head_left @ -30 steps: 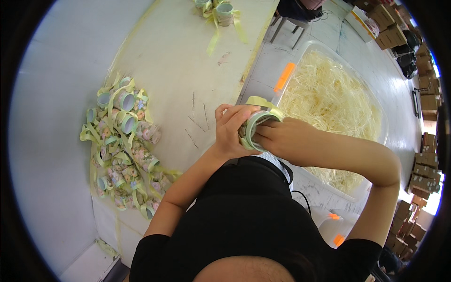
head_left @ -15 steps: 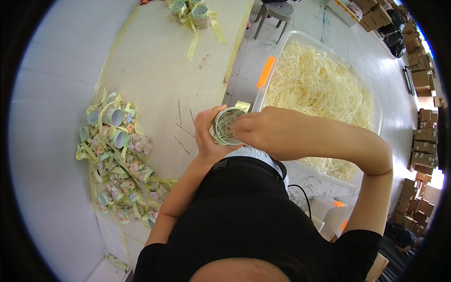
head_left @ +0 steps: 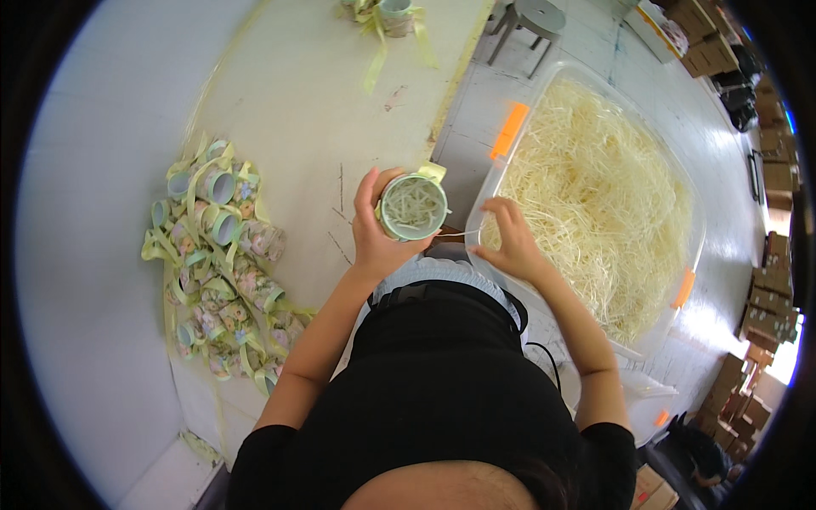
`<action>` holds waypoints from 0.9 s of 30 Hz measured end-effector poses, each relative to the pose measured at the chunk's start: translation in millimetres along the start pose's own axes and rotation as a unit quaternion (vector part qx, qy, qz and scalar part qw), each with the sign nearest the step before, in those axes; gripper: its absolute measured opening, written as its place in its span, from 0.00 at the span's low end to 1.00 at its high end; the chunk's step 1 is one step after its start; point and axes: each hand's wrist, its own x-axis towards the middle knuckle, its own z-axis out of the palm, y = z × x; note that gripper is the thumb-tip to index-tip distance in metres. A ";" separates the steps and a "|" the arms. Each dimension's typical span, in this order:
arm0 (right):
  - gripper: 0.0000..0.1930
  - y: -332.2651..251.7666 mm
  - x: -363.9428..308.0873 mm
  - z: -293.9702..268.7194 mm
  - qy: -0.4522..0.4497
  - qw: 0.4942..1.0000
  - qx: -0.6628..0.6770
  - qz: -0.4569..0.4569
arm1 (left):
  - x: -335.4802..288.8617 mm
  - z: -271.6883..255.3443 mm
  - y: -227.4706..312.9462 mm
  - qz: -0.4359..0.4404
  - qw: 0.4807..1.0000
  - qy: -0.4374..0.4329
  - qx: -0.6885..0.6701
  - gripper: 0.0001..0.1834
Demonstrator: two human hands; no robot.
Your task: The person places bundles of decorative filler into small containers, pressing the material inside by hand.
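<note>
My left hand (head_left: pixel 374 234) is wrapped round a small round box (head_left: pixel 387 210) with a pale green rim and a yellow ribbon (head_left: pixel 433 172) at its far edge. Pale shredded paper (head_left: pixel 412 204) lies inside it, and a few strands poke over the rim. My right hand (head_left: pixel 517 245) is apart from the box, at the near left edge of a clear plastic bin (head_left: pixel 486 191); its thumb and fingers are spread. One thin strand (head_left: pixel 461 233) stretches between the box and that hand. A heap of cream shredded paper (head_left: pixel 595 195) fills the bin.
On the pale table (head_left: pixel 297 110), a pile of floral boxes with yellow ribbons (head_left: pixel 223 280) lies at the left by the wall. More ribboned boxes (head_left: pixel 395 17) stand at the far end. A grey stool (head_left: pixel 537 17) and stacked cartons (head_left: pixel 769 293) are on the floor beyond.
My right hand has come out of the box and moved right to the bin's edge, its fingers opening. The box stays in my left hand. The whole view has shifted slightly.
</note>
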 end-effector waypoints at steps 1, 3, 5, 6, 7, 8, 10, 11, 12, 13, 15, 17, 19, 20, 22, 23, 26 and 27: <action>0.15 -2.2 -9.6 9.0 -0.033 0.999 0.001 0.024 | 0.1 -1.6 3.0 0.013 1.000 0.000 0.002 0.59; 0.12 -4.7 -21.1 24.0 -0.103 0.991 -0.003 0.091 | 1.9 -2.1 4.6 0.001 1.000 0.000 0.011 0.58; 0.09 5.3 -25.1 27.1 -0.080 0.991 0.034 0.102 | 5.1 -2.2 4.6 0.011 1.000 -0.002 0.021 0.58; 0.08 11.0 -27.1 24.7 -0.067 0.990 0.051 0.109 | 5.7 -3.1 5.2 0.008 1.000 -0.002 0.016 0.58; 0.07 16.4 -28.3 22.2 -0.032 0.993 0.049 0.100 | 6.0 -4.1 6.3 0.006 1.000 -0.003 0.011 0.58; 0.06 28.1 -32.7 16.6 -0.012 0.993 0.022 0.117 | 5.5 -4.3 7.0 0.004 1.000 -0.002 0.006 0.58; 0.06 45.3 -41.1 -4.5 -0.002 0.978 -0.075 0.196 | 3.3 -5.7 8.6 0.003 1.000 0.005 0.005 0.58; 0.05 58.3 -49.1 -17.7 -0.019 0.972 -0.099 0.212 | 2.7 -6.3 10.1 0.003 1.000 0.009 0.004 0.58; 0.06 62.6 -53.5 -27.6 -0.035 0.965 -0.124 0.230 | 2.5 -5.7 11.5 0.004 1.000 0.012 0.004 0.58; 0.07 61.4 -57.6 -27.8 -0.022 0.970 -0.094 0.222 | 2.5 -5.3 13.2 0.006 1.000 0.015 0.004 0.58; 0.11 37.4 -50.1 -31.2 0.005 0.978 -0.033 0.204 | 3.3 -4.7 14.0 0.014 1.000 0.011 0.025 0.58; 0.16 -7.7 -27.7 -22.4 -0.036 0.973 0.003 0.226 | 3.1 -4.6 13.7 0.025 0.998 -0.007 0.058 0.58; 0.16 -7.2 -31.5 14.1 -0.027 0.989 -0.014 0.143 | 5.3 -4.3 18.8 0.036 0.996 -0.016 0.074 0.58; 0.14 -7.5 -31.4 25.4 -0.048 0.987 -0.004 0.152 | 5.1 -5.3 20.3 0.035 0.996 -0.010 0.077 0.57; 0.12 0.7 -33.8 26.2 -0.039 0.981 0.043 0.186 | 3.8 -5.2 22.8 0.027 0.996 0.009 0.080 0.53; 0.12 5.9 -35.2 25.1 -0.038 0.977 0.067 0.201 | 1.5 -5.5 22.5 0.019 0.996 0.022 0.082 0.51; 0.11 34.7 -46.2 3.3 0.031 0.972 -0.027 0.231 | 2.5 -10.0 26.4 0.021 0.996 0.021 0.087 0.50; 0.11 54.4 -55.8 -2.2 0.108 0.968 -0.064 0.219 | 2.0 -10.3 26.9 0.027 0.995 0.024 0.089 0.50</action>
